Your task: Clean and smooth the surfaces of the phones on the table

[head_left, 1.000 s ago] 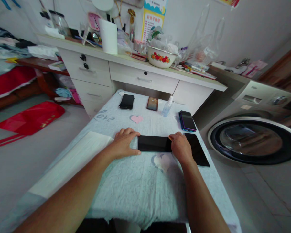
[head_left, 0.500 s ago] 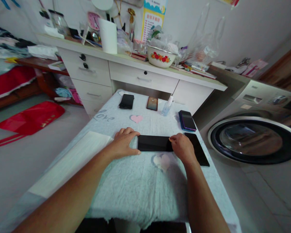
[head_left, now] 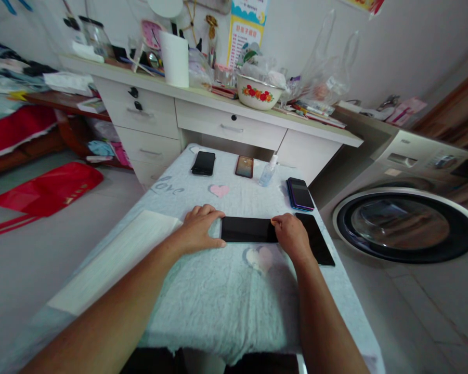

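Observation:
A black-screened tablet (head_left: 248, 230) lies flat and crosswise on the cloth-covered table. My left hand (head_left: 200, 228) braces its left end, thumb at the near corner and forefinger at the far one. At the right end, my right hand (head_left: 291, 232) rests on the screen with curled fingers pressed together; whatever they hold, if anything, is hidden. A second dark tablet (head_left: 316, 241) lies partly behind that hand. Beyond it sits a stack of phones (head_left: 300, 194). Farther back are a clear spray bottle (head_left: 268, 171), a brownish phone-sized item (head_left: 244, 167) and black phones (head_left: 204, 163).
A folded white cloth or paper (head_left: 117, 262) lies along the table's left side under my left forearm. Behind the table stands a white desk (head_left: 230, 124) bearing a flowered bowl (head_left: 259, 92) and a paper roll (head_left: 174, 59). A washing machine (head_left: 405, 223) is at the right.
Both hands and the tablet keep nearly the same places. The view has shifted very slightly, and my right hand sits a touch farther left.

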A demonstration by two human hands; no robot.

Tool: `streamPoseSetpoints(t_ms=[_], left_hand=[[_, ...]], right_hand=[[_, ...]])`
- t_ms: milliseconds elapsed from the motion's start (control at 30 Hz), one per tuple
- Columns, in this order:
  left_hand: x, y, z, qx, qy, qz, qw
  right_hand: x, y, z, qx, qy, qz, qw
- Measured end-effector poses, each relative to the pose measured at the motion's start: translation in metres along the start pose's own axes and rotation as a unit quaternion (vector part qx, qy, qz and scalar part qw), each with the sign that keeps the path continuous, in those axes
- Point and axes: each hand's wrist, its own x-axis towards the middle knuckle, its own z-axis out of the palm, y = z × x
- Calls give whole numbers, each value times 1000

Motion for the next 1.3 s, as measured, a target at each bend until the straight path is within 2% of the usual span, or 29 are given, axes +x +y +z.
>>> streamPoseSetpoints(t_ms=[400, 1300], left_hand=[[2, -1, 1, 7, 1, -1, 1000], [1, 1, -1, 5, -8, -13, 1000]], right_hand=[[-10, 2, -6, -11, -10, -21, 1000], [-39, 24, -13, 123, -31, -47, 991]])
